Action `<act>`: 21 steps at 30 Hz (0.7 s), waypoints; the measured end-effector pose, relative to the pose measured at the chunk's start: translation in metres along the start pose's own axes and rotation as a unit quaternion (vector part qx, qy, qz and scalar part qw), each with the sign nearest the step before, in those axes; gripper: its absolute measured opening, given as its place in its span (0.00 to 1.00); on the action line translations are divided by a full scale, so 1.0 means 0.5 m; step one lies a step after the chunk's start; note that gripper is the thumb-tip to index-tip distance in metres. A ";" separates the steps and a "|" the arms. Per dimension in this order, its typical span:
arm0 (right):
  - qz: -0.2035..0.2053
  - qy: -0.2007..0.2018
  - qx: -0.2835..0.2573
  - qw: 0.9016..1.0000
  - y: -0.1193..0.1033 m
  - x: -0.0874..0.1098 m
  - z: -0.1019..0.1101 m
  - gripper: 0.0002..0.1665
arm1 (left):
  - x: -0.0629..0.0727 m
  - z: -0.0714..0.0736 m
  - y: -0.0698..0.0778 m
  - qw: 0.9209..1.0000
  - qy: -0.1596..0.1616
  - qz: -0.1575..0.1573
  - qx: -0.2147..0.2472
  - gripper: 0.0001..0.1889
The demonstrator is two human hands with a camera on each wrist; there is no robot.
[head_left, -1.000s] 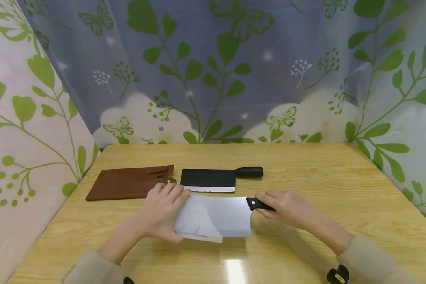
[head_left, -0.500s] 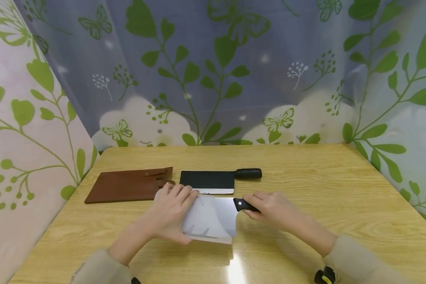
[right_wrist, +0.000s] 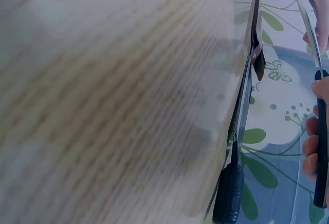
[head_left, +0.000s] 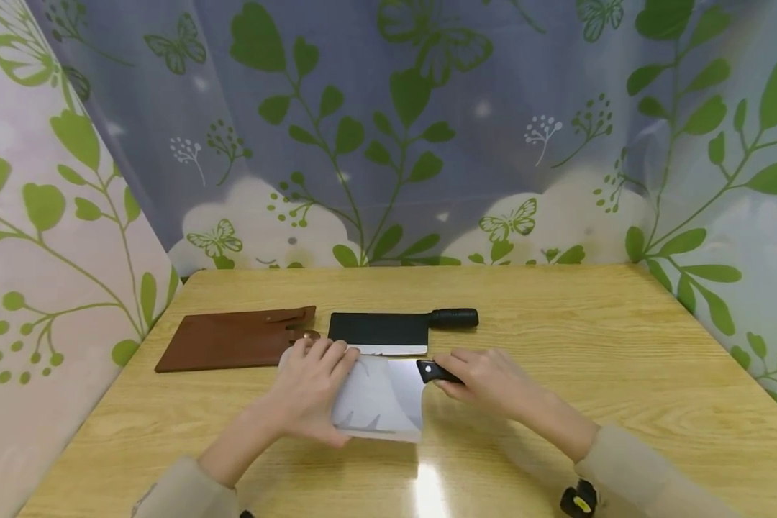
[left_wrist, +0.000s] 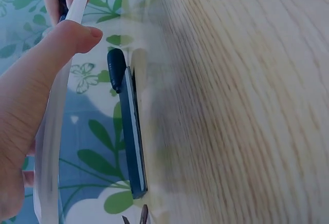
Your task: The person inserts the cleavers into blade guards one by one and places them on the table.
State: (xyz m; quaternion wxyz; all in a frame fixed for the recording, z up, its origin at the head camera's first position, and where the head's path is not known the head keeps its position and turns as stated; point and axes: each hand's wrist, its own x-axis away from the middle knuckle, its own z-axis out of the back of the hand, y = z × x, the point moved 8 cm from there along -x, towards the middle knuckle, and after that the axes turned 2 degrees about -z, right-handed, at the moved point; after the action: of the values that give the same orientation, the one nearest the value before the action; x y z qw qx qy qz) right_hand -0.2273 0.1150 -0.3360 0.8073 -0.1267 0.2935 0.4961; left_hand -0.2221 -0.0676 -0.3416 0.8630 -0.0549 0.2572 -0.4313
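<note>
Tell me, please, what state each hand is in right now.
Left hand: holding the whitish, translucent rectangular sheath.
Right hand: holding the black-handled silver metal cleaver.

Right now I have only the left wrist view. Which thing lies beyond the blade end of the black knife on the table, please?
Observer: The head view shows a brown cover lying flat, to the left of the black knife.
Operator: Thank you. Is the held blade fully inside the white cover?
Observer: No. In the head view, a part of it is bare, next to the black handle.
Operator: And is the end of this handle hidden in the right hand?
Observer: No. In the right wrist view, it sticks out past the curled fingers.
</note>
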 end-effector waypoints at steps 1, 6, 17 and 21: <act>0.000 -0.001 -0.001 1.000 0.001 -0.002 -0.002 0.25 | 0.001 0.000 -0.001 1.000 0.001 0.002 -0.001 0.55; 0.000 -0.011 0.007 1.000 0.002 -0.011 -0.015 0.18 | 0.010 -0.006 -0.008 1.000 -0.003 0.010 0.002 0.54; -0.032 -0.078 0.020 0.996 -0.009 -0.024 -0.069 0.20 | 0.055 -0.039 -0.025 0.998 -0.039 0.043 0.008 0.53; -0.042 -0.077 0.008 0.996 -0.010 -0.034 -0.071 0.19 | 0.059 -0.035 -0.035 0.999 -0.022 0.042 0.002 0.52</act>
State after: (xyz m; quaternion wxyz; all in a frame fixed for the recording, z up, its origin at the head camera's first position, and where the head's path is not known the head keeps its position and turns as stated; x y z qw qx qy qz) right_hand -0.2411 0.0828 -0.3545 0.8485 -0.0937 0.2291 0.4677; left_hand -0.2285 -0.0989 -0.3628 0.8858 -0.0520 0.2392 -0.3943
